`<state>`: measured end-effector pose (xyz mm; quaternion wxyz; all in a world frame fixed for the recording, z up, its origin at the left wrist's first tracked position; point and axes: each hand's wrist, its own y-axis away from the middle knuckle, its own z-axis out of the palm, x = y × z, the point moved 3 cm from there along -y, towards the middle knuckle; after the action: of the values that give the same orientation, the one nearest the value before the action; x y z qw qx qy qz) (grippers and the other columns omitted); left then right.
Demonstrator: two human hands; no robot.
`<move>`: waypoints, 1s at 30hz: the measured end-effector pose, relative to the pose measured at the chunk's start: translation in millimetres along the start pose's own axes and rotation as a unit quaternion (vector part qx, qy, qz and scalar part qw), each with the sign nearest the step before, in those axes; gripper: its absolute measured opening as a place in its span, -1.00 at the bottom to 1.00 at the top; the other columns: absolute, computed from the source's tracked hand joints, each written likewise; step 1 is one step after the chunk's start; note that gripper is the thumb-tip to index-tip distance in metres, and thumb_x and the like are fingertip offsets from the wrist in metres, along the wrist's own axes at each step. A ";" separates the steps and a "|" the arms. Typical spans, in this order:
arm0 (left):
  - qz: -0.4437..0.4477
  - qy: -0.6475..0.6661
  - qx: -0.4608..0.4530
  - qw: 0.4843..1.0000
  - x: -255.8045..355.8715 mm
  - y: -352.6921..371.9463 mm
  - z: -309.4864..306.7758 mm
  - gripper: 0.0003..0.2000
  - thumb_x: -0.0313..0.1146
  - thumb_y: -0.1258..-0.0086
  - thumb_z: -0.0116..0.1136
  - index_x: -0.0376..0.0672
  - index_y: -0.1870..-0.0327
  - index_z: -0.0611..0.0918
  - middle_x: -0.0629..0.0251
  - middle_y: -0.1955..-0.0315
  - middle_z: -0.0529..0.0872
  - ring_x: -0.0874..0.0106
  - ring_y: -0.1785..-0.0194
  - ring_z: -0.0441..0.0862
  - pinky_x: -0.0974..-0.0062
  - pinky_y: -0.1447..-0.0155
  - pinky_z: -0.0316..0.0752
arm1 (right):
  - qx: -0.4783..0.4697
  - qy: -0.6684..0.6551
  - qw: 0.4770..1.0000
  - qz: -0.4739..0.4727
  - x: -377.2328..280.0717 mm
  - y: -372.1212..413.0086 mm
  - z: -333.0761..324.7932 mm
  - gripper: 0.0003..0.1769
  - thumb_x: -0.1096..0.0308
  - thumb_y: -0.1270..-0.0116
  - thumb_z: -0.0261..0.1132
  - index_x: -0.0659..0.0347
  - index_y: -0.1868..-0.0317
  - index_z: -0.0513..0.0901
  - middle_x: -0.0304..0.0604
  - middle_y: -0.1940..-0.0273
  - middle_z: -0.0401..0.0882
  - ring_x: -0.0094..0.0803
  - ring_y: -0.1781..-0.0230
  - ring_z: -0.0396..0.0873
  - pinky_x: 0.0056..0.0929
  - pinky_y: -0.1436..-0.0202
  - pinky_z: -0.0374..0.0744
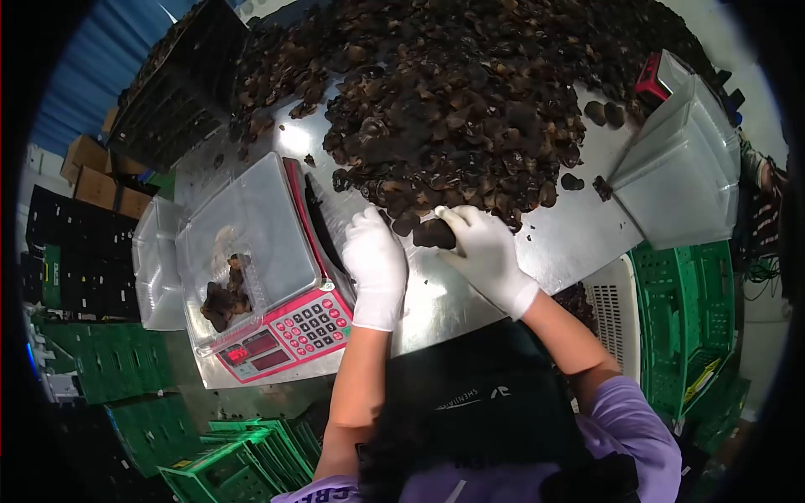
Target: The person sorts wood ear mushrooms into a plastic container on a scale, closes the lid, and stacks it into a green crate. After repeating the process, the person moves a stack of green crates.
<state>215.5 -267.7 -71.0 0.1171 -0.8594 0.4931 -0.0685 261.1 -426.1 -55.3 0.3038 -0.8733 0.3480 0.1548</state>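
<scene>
A large heap of dark brown wood ear mushrooms (453, 109) covers the back of the metal table. My right hand (486, 256), in a white glove, has its thumb and fingers around one dark wood ear mushroom (431, 234) at the heap's front edge. To its left, my left hand (376, 264), gloved too, is closed with curled fingers at the edge of the heap. What lies inside those fingers is hidden. Beside that hand stands a red and white scale (312, 323). On its pan sits a clear plastic tray (205, 281) with several mushroom pieces in it.
Stacked clear plastic trays (683, 180) stand at the table's right edge, with more clear trays (155, 268) left of the scale. A black crate (180, 84) is at the back left. Green crates (683, 310) stand right, and folded green crates (243, 461) lie below left.
</scene>
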 end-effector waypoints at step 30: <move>0.001 0.305 0.067 0.950 -4.0 -37.3 -45.5 -0.90 -0.38 -0.22 0.31 -0.18 0.35 0.66 0.26 0.42 0.62 0.35 0.41 0.57 0.43 0.24 0.49 | -0.037 -0.656 0.695 0.291 66.5 21.9 -43.2 -0.77 0.18 -0.39 0.17 0.15 0.14 0.56 -0.22 0.39 0.57 -0.58 0.57 0.53 -0.68 0.57 0.35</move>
<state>233.8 -252.2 -17.1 0.0185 -0.7871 0.5002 -0.3605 295.4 -500.4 -63.5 0.3619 -0.4159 0.2910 0.7819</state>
